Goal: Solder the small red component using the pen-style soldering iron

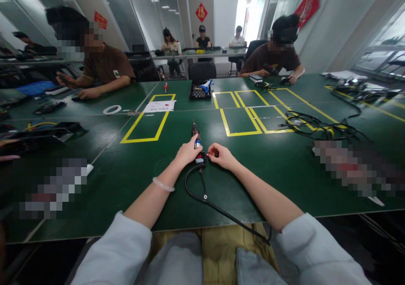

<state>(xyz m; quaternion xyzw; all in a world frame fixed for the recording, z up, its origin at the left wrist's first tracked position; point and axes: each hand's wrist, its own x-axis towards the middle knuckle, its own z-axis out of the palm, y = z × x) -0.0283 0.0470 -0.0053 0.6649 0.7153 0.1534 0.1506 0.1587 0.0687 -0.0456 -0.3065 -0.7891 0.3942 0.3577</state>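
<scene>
on the green table (177, 200), near the front edge's middle stretch, the slim handheld tool (196, 143) lies between the two hands, its thin metal tip pointing away from the wearer. left hand (189, 150) is mostly closed round the tool's side, thumb laid along the barrel by the blue band. right hand (223, 156) is curled just beside the tool's rear end, thumb and fingers pinched together on a small red part (212, 153); can't tell if that part is loose or fixed to the tool. black cable (218, 210) leaves the rear end, bows left, then runs right and over the front table edge. short lead (203, 183) with a ring end lies on the tabletop, inside the cable's curve. beyond the tool: yellow tape outlines (139, 140), white paper sheet (160, 106) lying across the left one, white ring (112, 109) left of that. red-handled screwdriver (165, 87) farther back, and a black tray (200, 96) with a blue and white item (206, 86) on top. coil of dark cables (303, 122) at right, over the tape. one person in brown (107, 65) sits far left, another in brown (272, 59) far right, both with hands on small dark things.
</scene>
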